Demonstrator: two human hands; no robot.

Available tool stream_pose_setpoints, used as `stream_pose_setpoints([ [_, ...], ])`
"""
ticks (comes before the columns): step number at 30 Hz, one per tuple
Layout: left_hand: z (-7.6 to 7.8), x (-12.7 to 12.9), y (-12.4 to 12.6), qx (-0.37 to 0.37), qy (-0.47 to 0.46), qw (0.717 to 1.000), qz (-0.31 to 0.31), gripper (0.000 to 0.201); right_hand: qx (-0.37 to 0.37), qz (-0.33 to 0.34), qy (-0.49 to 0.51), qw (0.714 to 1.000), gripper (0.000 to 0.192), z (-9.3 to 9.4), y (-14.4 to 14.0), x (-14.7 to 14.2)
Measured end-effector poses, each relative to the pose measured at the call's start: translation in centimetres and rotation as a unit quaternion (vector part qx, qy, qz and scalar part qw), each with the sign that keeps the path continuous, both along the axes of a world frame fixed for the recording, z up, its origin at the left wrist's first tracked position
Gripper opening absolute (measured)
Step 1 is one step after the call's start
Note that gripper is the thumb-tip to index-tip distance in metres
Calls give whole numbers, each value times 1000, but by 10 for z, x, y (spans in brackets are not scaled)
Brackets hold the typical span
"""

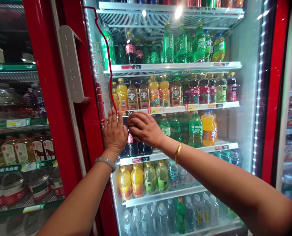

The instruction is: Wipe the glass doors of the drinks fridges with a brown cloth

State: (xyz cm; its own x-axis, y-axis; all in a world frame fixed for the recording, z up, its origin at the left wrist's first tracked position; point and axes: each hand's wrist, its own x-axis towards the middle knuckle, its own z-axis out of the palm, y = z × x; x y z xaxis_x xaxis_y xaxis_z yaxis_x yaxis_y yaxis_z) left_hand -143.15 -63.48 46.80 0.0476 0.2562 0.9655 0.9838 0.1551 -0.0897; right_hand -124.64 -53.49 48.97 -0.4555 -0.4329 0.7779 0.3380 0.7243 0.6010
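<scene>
I face an open drinks cooler with white wire shelves [175, 68] full of bottles. My left hand [114, 131] is raised flat with fingers spread, its palm against the left end of the third shelf beside the red door frame [87, 131]. My right hand [143, 128] curls over the top of a dark cola bottle [130, 144] standing on that shelf [209, 147]. Its fingers hide the cap. Green soda bottles [195, 129] and an orange soda bottle [209, 128] stand to the right on the same shelf.
The open red door with a grey handle [71, 64] stands at left, with another glass-fronted cooler [15, 144] behind it. Above are shelves of green sodas [180, 46] and tea bottles [158, 93]. Juice bottles [137, 180] and water bottles [160, 216] fill the lower shelves.
</scene>
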Motion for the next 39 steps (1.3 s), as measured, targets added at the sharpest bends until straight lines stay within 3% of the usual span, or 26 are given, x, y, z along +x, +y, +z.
stream_pose_setpoints([
  [3, 0, -1, -1, -1, -2, 1000, 0, 70, 47, -11, -85, 995, 30, 14, -2, -3],
  [6, 1, 0, -2, -2, -2, 1000, -1, 72, 25, -4, -32, 999, 30, 27, 9, 14],
  [8, 1, 1, -2, -2, -3, 1000, -3, 74, -22, 7, 50, 998, 27, 17, 19, 29],
  [10, 1, 2, -2, -2, -7, 1000, -7, 75, -58, 13, 100, 993, 25, -5, 24, 37],
  [12, 2, 2, -2, -1, -8, 1000, -9, 76, -55, 8, 86, 995, 26, -26, 22, 36],
  [14, 2, 2, -2, 2, -6, 1000, -11, 77, -29, -3, 36, 999, 26, -30, 13, 27],
  [16, 2, 0, -1, 8, 0, 1000, -16, 78, -5, -17, -14, 1000, 27, -14, 5, 18],
  [18, 2, 0, -1, 12, 8, 1000, -17, 79, -8, -27, -20, 999, 27, 14, 2, 14],
  [21, 2, 1, -1, 12, 11, 1000, -10, 80, -68, -14, 74, 995, 24, 43, 10, 20],
  [24, 2, 3, -2, 6, -5, 1000, -7, 79, -116, 9, 155, 981, 24, 28, 17, 26],
  [28, 2, 3, -2, -7, -16, 1000, -1, 72, -47, -3, 49, 998, 24, -3, 4, 6],
  [31, 2, 1, -2, -5, -20, 1000, -5, 67, 32, -23, -49, 998, 28, 15, -8, -12],
  [33, 2, 1, -2, -1, -19, 1000, -5, 68, 35, -25, -43, 998, 31, 36, -6, -10],
  [35, 2, 1, -2, 2, -9, 1000, -1, 73, 3, -16, 14, 1000, 30, 45, 4, 1],
  [37, 1, 1, -1, 5, -2, 1000, 0, 76, -36, -1, 84, 996, 28, 33, 14, 16],
  [39, 1, 2, 0, 9, -3, 1000, -4, 78, -45, 9, 121, 992, 26, 8, 18, 24],
])
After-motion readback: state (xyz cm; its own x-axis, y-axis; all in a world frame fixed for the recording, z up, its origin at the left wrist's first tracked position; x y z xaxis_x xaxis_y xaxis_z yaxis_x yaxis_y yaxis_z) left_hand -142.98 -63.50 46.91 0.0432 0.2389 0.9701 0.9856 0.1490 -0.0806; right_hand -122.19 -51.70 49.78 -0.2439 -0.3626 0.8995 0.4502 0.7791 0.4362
